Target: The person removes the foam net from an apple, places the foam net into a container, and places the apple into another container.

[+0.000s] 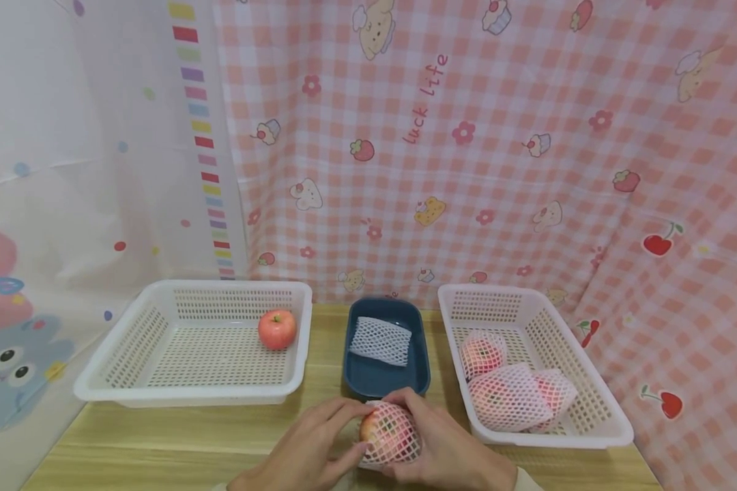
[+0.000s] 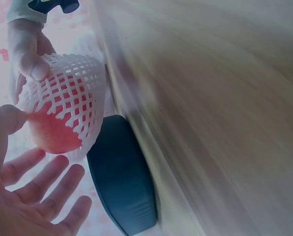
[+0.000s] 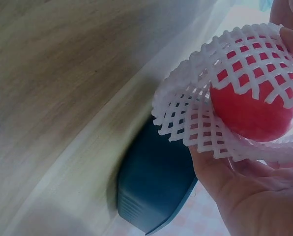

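Observation:
A red apple [image 1: 371, 428] sits partly inside a white foam net sleeve [image 1: 398, 436], near the table's front edge. My right hand [image 1: 445, 436] holds the sleeved apple from the right side. In the left wrist view the sleeve [image 2: 82, 83] covers one side of the apple [image 2: 55, 132], leaving the other side bare. My left hand [image 1: 312, 440] is at the bare left side, its thumb touching the apple and its other fingers loosely spread. The right wrist view shows the sleeve's loose edge [image 3: 186, 115] standing away from the apple [image 3: 254, 113].
A dark blue tray [image 1: 351, 378] behind the hands holds a flat foam net sleeve [image 1: 381, 341]. At left, a white basket [image 1: 190, 395] contains one bare apple [image 1: 277, 330]. The white basket [image 1: 596, 402] at right holds several net-covered apples [image 1: 506, 399]. A checked curtain [image 1: 430, 170] hangs behind.

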The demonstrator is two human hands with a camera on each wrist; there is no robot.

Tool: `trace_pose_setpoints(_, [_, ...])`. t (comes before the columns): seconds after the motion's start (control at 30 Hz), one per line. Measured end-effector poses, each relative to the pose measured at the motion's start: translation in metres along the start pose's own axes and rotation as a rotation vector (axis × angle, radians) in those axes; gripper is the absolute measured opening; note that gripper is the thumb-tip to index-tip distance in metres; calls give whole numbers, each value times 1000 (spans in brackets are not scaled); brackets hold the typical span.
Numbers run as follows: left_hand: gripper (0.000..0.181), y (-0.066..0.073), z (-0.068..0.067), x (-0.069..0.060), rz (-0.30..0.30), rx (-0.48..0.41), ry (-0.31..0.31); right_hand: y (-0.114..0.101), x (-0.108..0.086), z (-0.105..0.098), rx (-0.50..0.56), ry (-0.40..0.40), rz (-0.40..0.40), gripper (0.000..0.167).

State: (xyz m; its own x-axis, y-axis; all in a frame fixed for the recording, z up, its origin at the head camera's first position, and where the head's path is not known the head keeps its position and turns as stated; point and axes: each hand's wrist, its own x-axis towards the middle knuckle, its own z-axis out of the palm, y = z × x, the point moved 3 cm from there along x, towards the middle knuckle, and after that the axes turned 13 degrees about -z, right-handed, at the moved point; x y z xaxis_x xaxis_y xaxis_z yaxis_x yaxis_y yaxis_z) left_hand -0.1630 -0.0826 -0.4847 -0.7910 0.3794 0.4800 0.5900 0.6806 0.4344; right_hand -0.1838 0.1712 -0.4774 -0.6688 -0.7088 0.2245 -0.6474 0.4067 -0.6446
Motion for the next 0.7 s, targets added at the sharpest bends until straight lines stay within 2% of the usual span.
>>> trace_pose_setpoints(0.2, [51,3,-2,1,-8,-64,-68,-2,2,0,14,-7,4,80])
trace_pose_setpoints(0.43, [57,7,-1,3,30,-135,-125,-5,3,-2,21,-39,13,82])
trace_pose_setpoints(0.57, [62,8,1,3,34,-159,-198,-5,3,-1,72,-46,-2,83])
trace_pose_setpoints(0.7, [63,9,3,5,28,-180,-267,-6,4,0,125,-45,-12,91])
